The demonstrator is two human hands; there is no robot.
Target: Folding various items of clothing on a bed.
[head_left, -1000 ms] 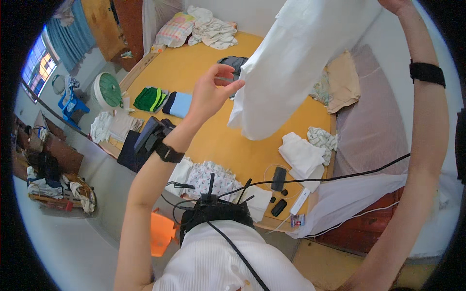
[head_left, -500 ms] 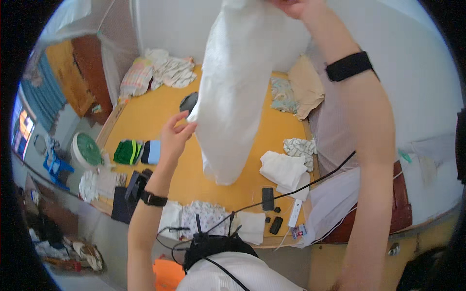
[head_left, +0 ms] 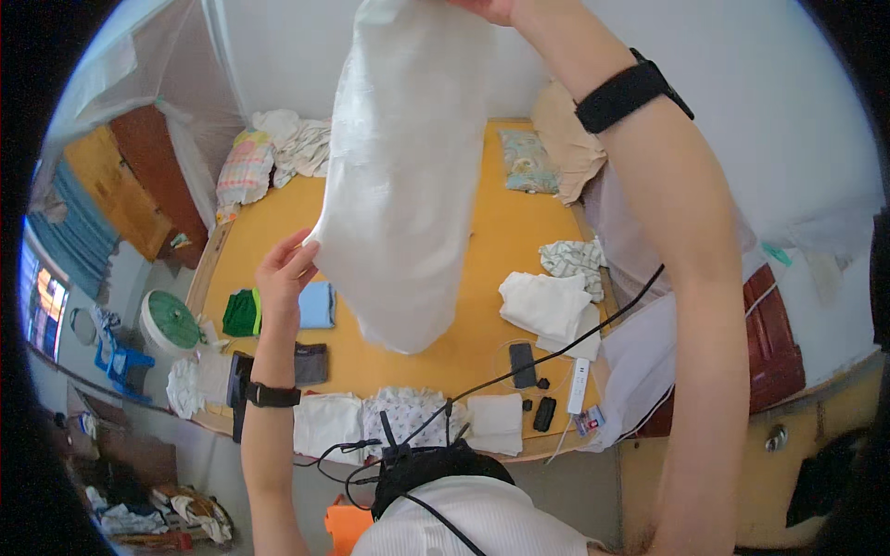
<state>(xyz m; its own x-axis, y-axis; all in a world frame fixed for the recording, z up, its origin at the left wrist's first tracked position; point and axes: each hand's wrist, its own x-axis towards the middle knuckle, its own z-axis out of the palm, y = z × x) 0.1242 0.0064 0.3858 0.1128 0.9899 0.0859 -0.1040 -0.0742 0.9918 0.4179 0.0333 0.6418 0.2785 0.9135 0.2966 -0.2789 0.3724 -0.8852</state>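
Observation:
A white cloth garment [head_left: 403,185] hangs stretched in front of me, over the middle of the bed. High up, my right hand [head_left: 487,7] grips its top part; the frame's upper edge cuts off some of that hand. Lower on the left, my left hand [head_left: 289,267] pinches the garment's side edge between thumb and fingers, pulling it into a point. The garment's lower end is rounded and hangs free above the yellow mattress [head_left: 371,301]. What kind of garment it is I cannot tell.
Along the near edge lie folded clothes [head_left: 399,408], a phone [head_left: 522,364] and a white power strip [head_left: 578,385]. Crumpled white cloth [head_left: 545,304] rests at the right. Green [head_left: 243,313] and blue [head_left: 317,304] folded pieces sit left. A black cable [head_left: 556,355] crosses the view.
My view has turned slightly. The white garment and both hands sit farther left in the picture, and more of the blue and grey folded pieces shows. Both hands keep their hold.

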